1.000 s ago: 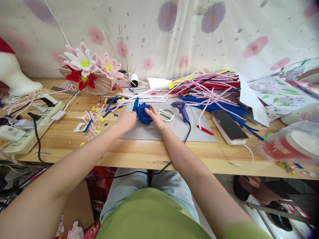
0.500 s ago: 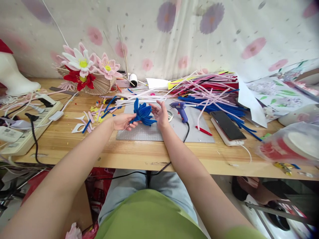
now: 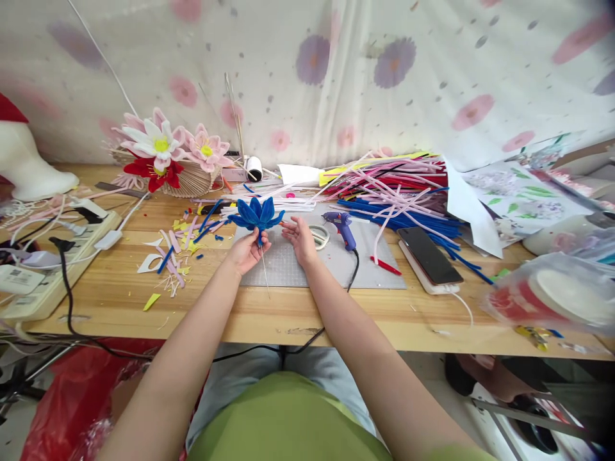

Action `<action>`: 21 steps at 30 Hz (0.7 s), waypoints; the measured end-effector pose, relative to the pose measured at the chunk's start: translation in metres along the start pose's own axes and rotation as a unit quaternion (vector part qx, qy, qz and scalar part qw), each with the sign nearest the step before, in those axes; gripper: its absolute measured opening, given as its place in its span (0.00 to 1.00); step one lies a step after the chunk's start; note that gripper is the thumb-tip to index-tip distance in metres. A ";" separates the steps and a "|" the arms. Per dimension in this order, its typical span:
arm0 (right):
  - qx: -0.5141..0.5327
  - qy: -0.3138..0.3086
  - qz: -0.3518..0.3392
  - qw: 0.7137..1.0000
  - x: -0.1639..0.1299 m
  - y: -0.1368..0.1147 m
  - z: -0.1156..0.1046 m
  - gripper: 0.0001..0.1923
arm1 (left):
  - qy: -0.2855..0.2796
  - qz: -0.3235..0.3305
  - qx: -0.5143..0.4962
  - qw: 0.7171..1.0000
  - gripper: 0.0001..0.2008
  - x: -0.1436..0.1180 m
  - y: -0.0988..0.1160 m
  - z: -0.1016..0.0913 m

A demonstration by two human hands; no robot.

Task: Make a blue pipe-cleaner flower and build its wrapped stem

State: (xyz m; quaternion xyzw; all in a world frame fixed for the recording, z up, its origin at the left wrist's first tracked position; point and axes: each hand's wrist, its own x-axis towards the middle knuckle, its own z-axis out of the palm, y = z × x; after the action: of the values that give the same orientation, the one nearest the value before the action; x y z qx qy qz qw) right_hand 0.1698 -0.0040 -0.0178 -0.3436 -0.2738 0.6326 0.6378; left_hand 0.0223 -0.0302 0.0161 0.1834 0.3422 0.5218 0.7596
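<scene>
Left hand (image 3: 248,253) pinches the blue flower (image 3: 254,214); right hand (image 3: 301,241) loosely spread.

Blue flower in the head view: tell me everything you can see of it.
The blue flower has several pointed, fuzzy-looking petals fanning up and outward, seen from the side, so its centre is hidden. Below them it narrows to a blue base, and a thin, pale, wire-like stem slants down. The left hand grips the base, holding it roughly upright near the grey mat's left end. The open right hand is close beside it; contact is unclear.
</scene>
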 end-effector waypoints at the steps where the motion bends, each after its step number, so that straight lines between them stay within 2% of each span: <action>1: -0.015 -0.007 -0.001 1.000 0.000 0.001 0.000 0.15 | 0.003 -0.002 -0.021 1.000 0.10 0.001 -0.001 0.001; 4: -0.052 -0.005 0.006 0.999 0.002 0.004 -0.002 0.11 | 0.034 0.005 -0.049 0.998 0.09 0.003 -0.002 0.002; 8: -0.112 -0.013 -0.002 0.994 0.000 0.004 -0.001 0.07 | 0.055 0.043 0.007 0.998 0.06 0.006 -0.004 -0.002; 11: -0.186 -0.068 -0.020 0.980 -0.004 0.007 0.002 0.09 | 0.072 0.069 0.059 0.993 0.07 0.009 -0.008 -0.003; 15: -0.283 -0.141 -0.028 0.948 -0.008 0.015 0.006 0.17 | 0.123 0.115 0.097 0.981 0.05 0.016 -0.014 0.002; 19: -0.281 -0.144 -0.001 0.949 -0.009 0.017 0.009 0.19 | 0.141 0.135 0.115 0.974 0.07 0.020 -0.022 0.008; 21: -0.264 -0.167 0.014 0.950 -0.009 0.013 0.010 0.18 | 0.140 0.131 0.111 0.975 0.07 0.020 -0.025 0.012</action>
State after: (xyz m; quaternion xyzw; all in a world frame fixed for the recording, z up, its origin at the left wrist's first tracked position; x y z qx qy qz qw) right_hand 0.1533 -0.0131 -0.0215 -0.3933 -0.5286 0.5949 0.4604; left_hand 0.0522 -0.0201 0.0021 0.2350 0.4742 0.5963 0.6036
